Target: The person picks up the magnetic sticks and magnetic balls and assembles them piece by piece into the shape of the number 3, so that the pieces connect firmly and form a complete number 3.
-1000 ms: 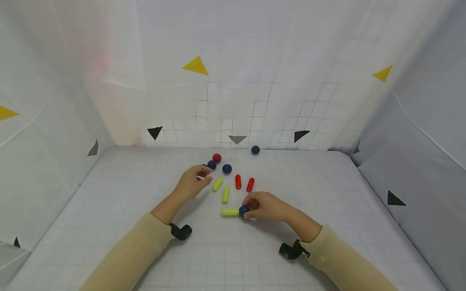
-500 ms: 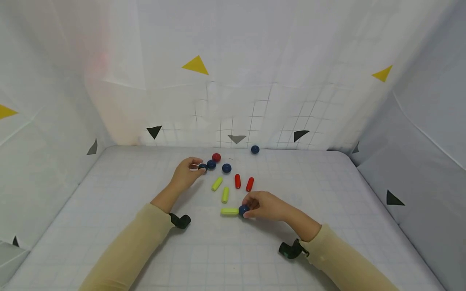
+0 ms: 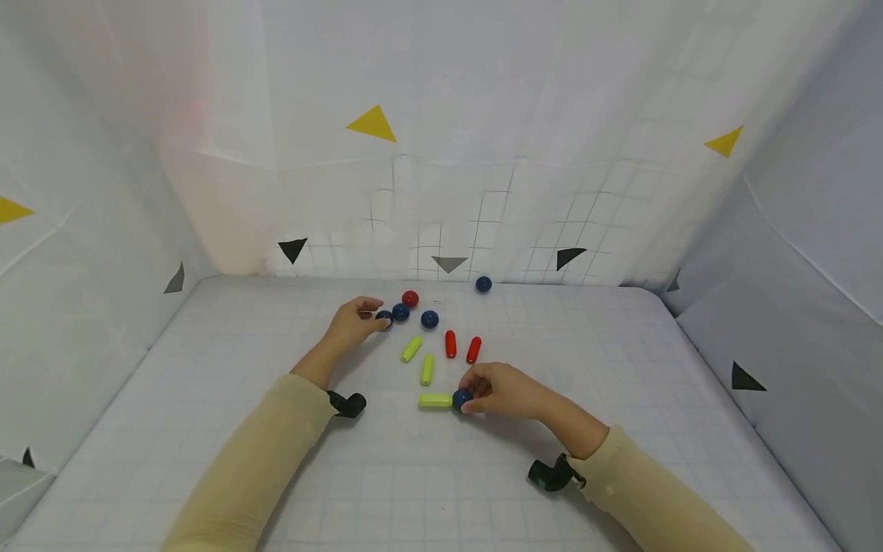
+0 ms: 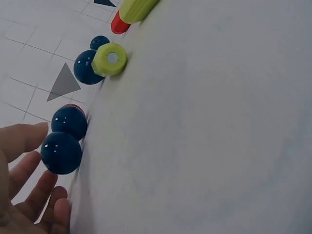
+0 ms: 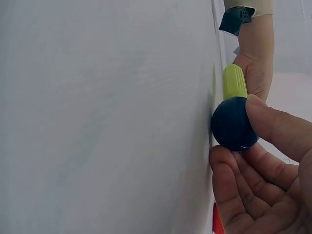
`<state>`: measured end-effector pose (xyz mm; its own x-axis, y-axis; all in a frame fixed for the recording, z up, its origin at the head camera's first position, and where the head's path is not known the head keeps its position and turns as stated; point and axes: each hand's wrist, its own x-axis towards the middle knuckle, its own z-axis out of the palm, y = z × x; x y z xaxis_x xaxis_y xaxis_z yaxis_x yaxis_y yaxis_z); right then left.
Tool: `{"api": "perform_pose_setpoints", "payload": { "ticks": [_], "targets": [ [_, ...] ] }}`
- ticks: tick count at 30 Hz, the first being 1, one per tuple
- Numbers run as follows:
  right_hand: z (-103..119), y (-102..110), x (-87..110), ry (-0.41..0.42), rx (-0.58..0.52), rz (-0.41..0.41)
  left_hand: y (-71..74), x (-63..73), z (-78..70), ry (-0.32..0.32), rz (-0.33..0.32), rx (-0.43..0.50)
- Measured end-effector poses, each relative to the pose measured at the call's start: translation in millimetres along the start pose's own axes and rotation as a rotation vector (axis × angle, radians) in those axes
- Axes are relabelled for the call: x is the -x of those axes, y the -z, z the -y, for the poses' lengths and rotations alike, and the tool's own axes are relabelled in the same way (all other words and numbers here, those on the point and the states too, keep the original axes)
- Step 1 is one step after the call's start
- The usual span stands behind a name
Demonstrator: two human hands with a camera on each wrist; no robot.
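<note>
In the head view my left hand (image 3: 352,322) has its thumb and fingers curled about a dark blue ball (image 4: 61,153). That ball touches a second blue ball (image 3: 401,312), with a red ball (image 3: 410,299) just behind. My right hand (image 3: 507,391) pinches another blue ball (image 5: 235,124) between thumb and fingers, low on the table. Its left side meets the end of a yellow-green stick (image 3: 435,401), which lies sideways. Two more yellow-green sticks (image 3: 428,369) (image 3: 411,349) lie between the hands.
Two short red sticks (image 3: 451,344) (image 3: 474,349) lie beyond the right hand. One blue ball (image 3: 430,319) sits near the middle, another (image 3: 484,284) at the table's back edge. White sheet walls (image 3: 441,199) with yellow and dark triangles stand around the gridded table (image 3: 414,491).
My left hand has moved left and slightly back to the leftmost blue ball, its fingers coming around it. The right hand has stayed in place with its ball.
</note>
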<state>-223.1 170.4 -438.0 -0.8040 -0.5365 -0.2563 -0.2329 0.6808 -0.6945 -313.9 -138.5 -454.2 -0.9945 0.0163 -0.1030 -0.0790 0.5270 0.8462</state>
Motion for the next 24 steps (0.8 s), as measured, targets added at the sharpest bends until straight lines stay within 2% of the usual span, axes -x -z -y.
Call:
{"api": "perform_pose_setpoints", "payload": {
  "ticks": [11, 24],
  "targets": [
    [1.9, -0.1, 3.3, -0.007, 0.001, -0.006, -8.3, -4.2, 5.2, -0.001, -0.004, -0.024],
    [4.2, 0.7, 4.1, -0.002, 0.012, -0.012, -5.8, -4.5, 7.2, -0.006, 0.003, -0.042]
  ]
}}
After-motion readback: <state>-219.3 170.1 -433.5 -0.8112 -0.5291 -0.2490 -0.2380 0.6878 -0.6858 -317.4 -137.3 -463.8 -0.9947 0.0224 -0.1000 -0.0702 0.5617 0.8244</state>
